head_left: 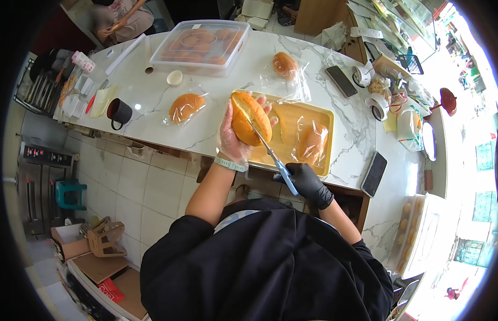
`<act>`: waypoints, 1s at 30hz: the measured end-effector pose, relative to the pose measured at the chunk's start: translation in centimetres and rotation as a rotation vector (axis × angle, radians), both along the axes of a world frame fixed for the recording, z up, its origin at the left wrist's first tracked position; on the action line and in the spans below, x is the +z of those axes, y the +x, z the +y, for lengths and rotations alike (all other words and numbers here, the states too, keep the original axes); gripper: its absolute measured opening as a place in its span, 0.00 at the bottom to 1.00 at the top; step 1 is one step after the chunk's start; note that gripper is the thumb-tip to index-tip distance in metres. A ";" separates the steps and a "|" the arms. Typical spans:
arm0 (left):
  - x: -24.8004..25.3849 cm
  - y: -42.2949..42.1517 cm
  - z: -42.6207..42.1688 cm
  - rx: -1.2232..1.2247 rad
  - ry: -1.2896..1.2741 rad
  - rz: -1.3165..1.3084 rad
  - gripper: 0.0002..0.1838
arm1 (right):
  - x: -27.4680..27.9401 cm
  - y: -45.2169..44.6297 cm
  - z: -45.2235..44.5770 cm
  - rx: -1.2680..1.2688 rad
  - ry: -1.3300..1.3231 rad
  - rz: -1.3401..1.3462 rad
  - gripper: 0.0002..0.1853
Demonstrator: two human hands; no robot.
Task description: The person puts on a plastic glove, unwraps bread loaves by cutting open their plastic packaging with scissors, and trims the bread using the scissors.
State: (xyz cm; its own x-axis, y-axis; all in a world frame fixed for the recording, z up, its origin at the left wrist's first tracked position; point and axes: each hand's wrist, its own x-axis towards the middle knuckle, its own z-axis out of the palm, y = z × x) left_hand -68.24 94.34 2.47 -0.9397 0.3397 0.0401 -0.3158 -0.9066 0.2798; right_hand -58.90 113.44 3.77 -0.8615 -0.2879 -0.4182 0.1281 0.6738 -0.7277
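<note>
My left hand (233, 135), in a clear plastic glove, holds a golden bread roll (248, 115) from below and the side. In a black glove, my right hand (308, 183) grips scissors (284, 172) with light blue handles. Their blades meet the roll along its top, where a pale slit runs lengthwise. Under the roll is a yellow tray (328, 143), holding a bagged roll (313, 143) and a thin strip of bread (283, 125). Another bagged roll (187, 107) lies left of my left hand, and one more bagged roll (285, 64) lies beyond the tray.
A lidded plastic box (200, 45) of rolls stands at the back. A black mug (119, 112) is near the left edge, phones (341, 81) (374, 174) lie right. Another person (126, 18) is at upper left. A box of buns (417, 235) stands lower right.
</note>
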 end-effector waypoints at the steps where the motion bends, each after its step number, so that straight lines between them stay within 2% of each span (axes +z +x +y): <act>1: 0.0 0.0 0.0 0.009 -0.006 -0.004 0.30 | 0.1 0.0 0.0 -0.003 0.013 -0.008 0.20; 4: 0.4 0.2 0.1 0.023 -0.023 -0.017 0.29 | -1.1 0.3 0.4 -0.035 -0.190 0.038 0.25; 7: 0.4 0.2 0.2 0.021 -0.051 -0.003 0.29 | -1.0 0.2 0.4 -0.053 -0.242 0.010 0.24; 13: -0.2 0.4 0.9 0.035 -0.078 0.002 0.29 | -0.5 -0.1 -0.3 -0.092 -0.171 -0.058 0.20; 19: 0.8 1.0 0.7 0.068 0.008 -0.113 0.30 | -1.4 0.1 -0.1 -0.063 -0.040 0.047 0.18; 22: 0.1 0.2 -0.2 0.105 -0.007 -0.165 0.32 | -2.1 0.7 0.9 -0.037 -0.133 0.046 0.17; 25: -2.8 -1.6 -1.6 0.086 -0.284 -0.260 0.35 | -1.3 2.1 1.8 -0.100 -0.340 -0.003 0.15; 28: -3.7 -2.5 -2.8 -0.105 -0.404 -0.258 0.35 | -2.7 3.2 3.4 -0.192 -0.309 -0.008 0.17; 30: -4.2 -3.2 -2.5 -0.143 -0.617 -0.257 0.34 | -3.1 3.5 4.6 -0.246 -0.292 -0.072 0.18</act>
State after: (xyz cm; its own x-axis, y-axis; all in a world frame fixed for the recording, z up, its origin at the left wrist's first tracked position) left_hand -71.46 91.80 -1.73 -0.8379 0.3501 -0.4187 -0.5457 -0.5500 0.6322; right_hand -55.40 118.07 0.62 -0.8910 -0.1921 -0.4114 0.3182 0.3820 -0.8676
